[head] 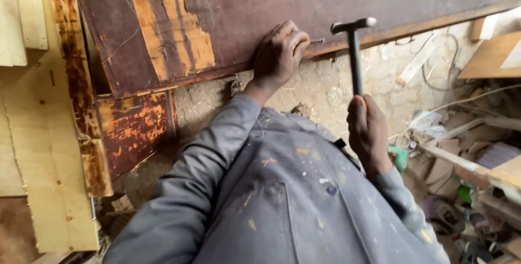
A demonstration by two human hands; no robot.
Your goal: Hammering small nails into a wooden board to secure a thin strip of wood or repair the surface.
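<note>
**Carefully now: a nail held at the board's edge, a hammer up beside it**

Right now the left hand [278, 53] rests on the lower edge of a big dark brown board [304, 3]. Its fingers are curled shut and pinch a small nail [317, 40], which sticks out sideways toward the hammer. The right hand [368, 134] is wrapped tight around the bottom of the hammer [354, 52] handle. The metal head sits just beside the nail tip, near but not touching.

To do this well, the nail should stay straight and the first taps should be small (the fingers are very close to the head). A light, short swing looks safest.

The board's edge runs along a thin strip, so a crooked nail could slip off it. Open room lies to the right of the hammer, above the dusty floor [325, 87]. Farther right, a pile of wood scraps [467, 150] crowds the space. On the left, pale wood planks [49, 150] stand close.
</note>
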